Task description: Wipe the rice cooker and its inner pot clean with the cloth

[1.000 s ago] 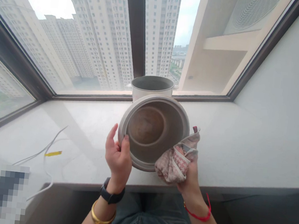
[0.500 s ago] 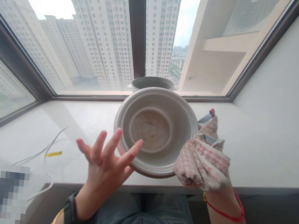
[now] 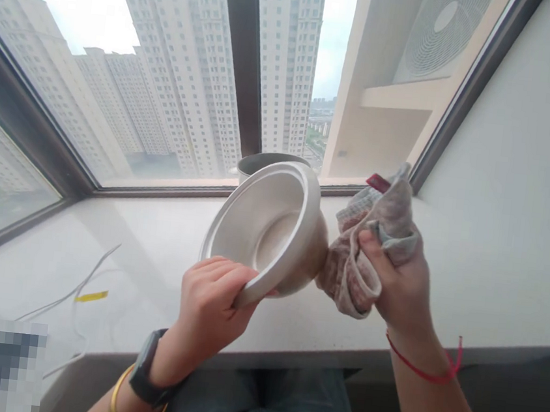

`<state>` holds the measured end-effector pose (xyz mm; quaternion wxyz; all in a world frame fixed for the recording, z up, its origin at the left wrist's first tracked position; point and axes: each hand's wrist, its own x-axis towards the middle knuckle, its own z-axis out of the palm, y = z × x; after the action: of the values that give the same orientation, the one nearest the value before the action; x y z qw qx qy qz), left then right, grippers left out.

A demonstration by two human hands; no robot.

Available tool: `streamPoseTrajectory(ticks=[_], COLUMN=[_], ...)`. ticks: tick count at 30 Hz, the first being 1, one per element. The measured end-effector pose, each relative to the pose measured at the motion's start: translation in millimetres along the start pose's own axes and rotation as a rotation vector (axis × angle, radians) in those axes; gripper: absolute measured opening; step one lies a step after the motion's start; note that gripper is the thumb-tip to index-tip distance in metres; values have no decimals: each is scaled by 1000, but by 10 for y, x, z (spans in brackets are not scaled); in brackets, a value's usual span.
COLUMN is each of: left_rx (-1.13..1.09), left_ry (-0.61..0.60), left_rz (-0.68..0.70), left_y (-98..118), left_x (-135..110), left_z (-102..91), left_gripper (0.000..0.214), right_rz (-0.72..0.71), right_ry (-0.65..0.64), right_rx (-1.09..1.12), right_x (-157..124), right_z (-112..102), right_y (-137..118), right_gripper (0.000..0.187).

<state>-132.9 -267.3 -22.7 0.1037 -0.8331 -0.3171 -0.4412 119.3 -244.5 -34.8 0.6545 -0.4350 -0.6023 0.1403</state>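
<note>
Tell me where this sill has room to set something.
Bare sill lies right of the right hand, toward the wall, and between the yellow strip and left hand. Crowded: centre, with bowl, cloth and rear pot; far left, with cables.

Pale towers (image 3: 192,59) outside, fan unit (image 3: 445,27), yellow-tagged cable (image 3: 100,264)

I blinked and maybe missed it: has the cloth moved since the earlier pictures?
Yes. The cloth has moved up in the view, closer to the window frame's bottom-right corner.
</note>
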Motion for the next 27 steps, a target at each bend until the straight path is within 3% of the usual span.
streamPoseTrajectory(ticks=[5, 9, 11, 13, 17, 22, 25, 27], left_rx=[-31, -188, -254, -278, -360, -602, -661, -670], left_ry=[102, 73, 78, 102, 132, 155, 176, 207], left_rz=[-156, -253, -279, -287, -319, -570, -669, -728], left_y=[106, 78, 60, 58, 116, 185, 173, 162], left_x=[135, 119, 80, 39, -48, -153, -154, -119], left_z=[77, 82, 66, 39, -27, -53, -56, -50], left_gripper=[23, 34, 44, 51, 59, 70, 77, 81], right_rz=[-385, -520, -530, -421, 3, 425, 453, 303], right_ry=[-228, -238, -244, -268, -440, -721, -771, -657], right_rx=[-230, -373, -365, -310, -17, 344, 321, 169], right_x=[-40, -185, -114, 87, 629, 947, 949, 904], right_z=[299, 415, 417, 383, 275, 247, 255, 248], right_y=[-420, -526, -531, -520, -385, -16, 16, -133], right_gripper=[50, 55, 53, 48, 33, 40, 41, 35])
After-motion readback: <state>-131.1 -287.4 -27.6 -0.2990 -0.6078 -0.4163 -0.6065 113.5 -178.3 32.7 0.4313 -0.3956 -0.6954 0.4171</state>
